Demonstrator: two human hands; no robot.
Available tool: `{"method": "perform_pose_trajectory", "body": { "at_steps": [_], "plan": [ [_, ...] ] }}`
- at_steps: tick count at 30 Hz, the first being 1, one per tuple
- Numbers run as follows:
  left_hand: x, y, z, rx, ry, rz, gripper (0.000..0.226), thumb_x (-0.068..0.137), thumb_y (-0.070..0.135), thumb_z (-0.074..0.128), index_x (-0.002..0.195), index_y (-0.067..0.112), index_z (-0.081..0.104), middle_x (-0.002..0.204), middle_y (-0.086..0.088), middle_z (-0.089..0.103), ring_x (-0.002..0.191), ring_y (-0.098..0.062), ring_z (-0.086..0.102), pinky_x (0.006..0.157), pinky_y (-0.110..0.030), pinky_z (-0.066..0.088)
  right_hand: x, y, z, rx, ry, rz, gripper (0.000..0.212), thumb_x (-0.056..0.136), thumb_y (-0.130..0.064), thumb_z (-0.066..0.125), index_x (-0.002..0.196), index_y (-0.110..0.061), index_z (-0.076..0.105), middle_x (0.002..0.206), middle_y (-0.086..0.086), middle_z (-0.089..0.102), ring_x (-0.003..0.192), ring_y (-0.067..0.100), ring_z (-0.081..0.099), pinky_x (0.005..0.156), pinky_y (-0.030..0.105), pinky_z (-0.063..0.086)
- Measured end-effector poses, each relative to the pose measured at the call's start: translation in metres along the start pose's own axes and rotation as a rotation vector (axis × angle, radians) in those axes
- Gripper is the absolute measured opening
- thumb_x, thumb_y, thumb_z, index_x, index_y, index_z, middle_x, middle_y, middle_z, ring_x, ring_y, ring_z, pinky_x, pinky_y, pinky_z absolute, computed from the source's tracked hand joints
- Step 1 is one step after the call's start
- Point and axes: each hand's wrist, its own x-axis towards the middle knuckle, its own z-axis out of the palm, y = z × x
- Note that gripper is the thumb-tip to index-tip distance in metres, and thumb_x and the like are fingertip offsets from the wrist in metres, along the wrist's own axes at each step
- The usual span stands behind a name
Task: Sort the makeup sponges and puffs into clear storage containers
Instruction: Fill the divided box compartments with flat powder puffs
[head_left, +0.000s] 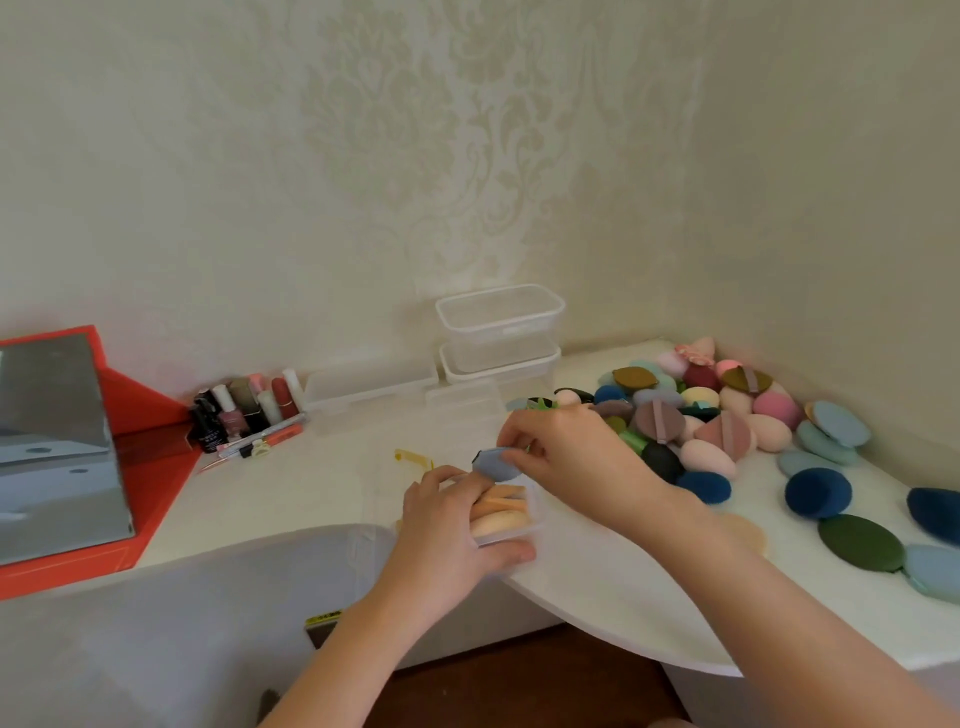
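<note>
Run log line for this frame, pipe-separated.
left hand: grips small clear container | right hand: pinches blue puff over it | inside: peach sponges | pile: right side

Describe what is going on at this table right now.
A person is sorting. The left hand steadies a small clear container holding peach sponges, while the right hand pinches a grey-blue puff above it. A colourful pile of sponges and puffs lies to the right; empty containers stand stacked by the wall.
</note>
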Motion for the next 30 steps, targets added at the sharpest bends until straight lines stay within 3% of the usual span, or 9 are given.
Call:
{"method": "perform_pose_trajectory", "body": {
  "at_steps": [2,8,11,13,16,19,22,25,30],
  "plan": [
    [0.000,0.000,0.000,-0.018,0.002,0.007,0.057,0.057,0.058,0.077,0.107,0.051,0.051,0.119,0.009,0.036,0.118,-0.017,0.038,0.103,-0.036,0.037,0.006,-0.004,0.004,-0.111,-0.114,-0.003,0.019,0.092,-0.028,0.054,0.103,-0.020,0.068,0.098,-0.005,0.069,0.095,0.015,0.061,0.081,0.032,0.049],
    [-0.001,0.000,0.000,-0.012,0.028,0.015,0.059,0.061,0.055,0.076,0.114,0.036,0.057,0.116,0.009,0.037,0.123,-0.015,0.032,0.104,-0.035,0.033,0.020,-0.011,0.010,-0.313,-0.265,0.040,0.024,0.093,-0.025,0.050,0.105,-0.023,0.071,0.104,0.001,0.067,0.097,0.020,0.061,0.085,0.034,0.052],
    [-0.003,0.000,0.000,0.044,0.044,0.070,0.057,0.066,0.055,0.074,0.115,0.031,0.057,0.108,0.013,0.038,0.117,-0.012,0.033,0.105,-0.036,0.030,0.027,-0.010,0.014,-0.318,-0.286,0.076,0.022,0.089,-0.024,0.055,0.096,-0.025,0.075,0.096,0.000,0.069,0.090,0.019,0.063,0.072,0.029,0.052],
    [-0.004,-0.002,0.002,0.051,0.060,0.087,0.059,0.067,0.058,0.072,0.118,0.033,0.056,0.114,0.012,0.036,0.109,-0.007,0.029,0.105,-0.034,0.028,0.031,-0.009,0.015,-0.316,-0.316,0.079,0.021,0.087,-0.023,0.057,0.094,-0.025,0.076,0.093,0.000,0.070,0.084,0.016,0.061,0.061,0.024,0.044],
    [-0.005,-0.005,0.004,0.048,0.079,0.095,0.059,0.067,0.059,0.070,0.118,0.034,0.054,0.121,0.013,0.035,0.101,0.000,0.021,0.107,-0.036,0.026,0.033,-0.008,0.011,-0.294,-0.369,0.081,0.020,0.087,-0.023,0.059,0.098,-0.024,0.076,0.095,0.000,0.070,0.091,0.016,0.061,0.068,0.026,0.044],
    [-0.006,-0.003,0.004,0.066,0.087,0.093,0.059,0.068,0.058,0.070,0.118,0.031,0.053,0.128,0.014,0.036,0.111,-0.003,0.023,0.110,-0.039,0.024,0.031,-0.005,0.009,-0.209,-0.425,0.075,0.020,0.088,-0.023,0.059,0.098,-0.021,0.076,0.095,-0.003,0.072,0.087,0.012,0.061,0.073,0.024,0.047],
    [-0.006,-0.002,0.003,0.053,0.088,0.101,0.056,0.068,0.058,0.070,0.113,0.031,0.052,0.122,0.018,0.041,0.124,-0.003,0.023,0.111,-0.041,0.022,0.028,-0.001,0.007,-0.125,-0.424,0.058,0.019,0.089,-0.026,0.059,0.095,-0.023,0.077,0.085,-0.009,0.068,0.071,0.006,0.054,0.067,0.020,0.046],
    [-0.007,0.002,-0.002,0.055,0.054,0.080,0.049,0.069,0.056,0.071,0.106,0.030,0.052,0.110,0.021,0.041,0.127,-0.005,0.023,0.110,-0.042,0.022,0.018,0.005,0.000,-0.042,-0.370,0.067,0.019,0.090,-0.030,0.058,0.094,-0.024,0.076,0.087,-0.010,0.066,0.079,0.005,0.057,0.074,0.026,0.050],
    [-0.007,0.009,-0.008,0.044,0.014,0.047,0.045,0.069,0.053,0.073,0.095,0.029,0.045,0.102,0.016,0.035,0.103,-0.006,0.026,0.105,-0.039,0.028,-0.016,0.023,-0.026,-0.014,-0.196,0.112,0.016,0.089,-0.030,0.061,0.085,-0.024,0.075,0.080,-0.013,0.063,0.081,0.002,0.055,0.071,0.015,0.042]
  ]
}}
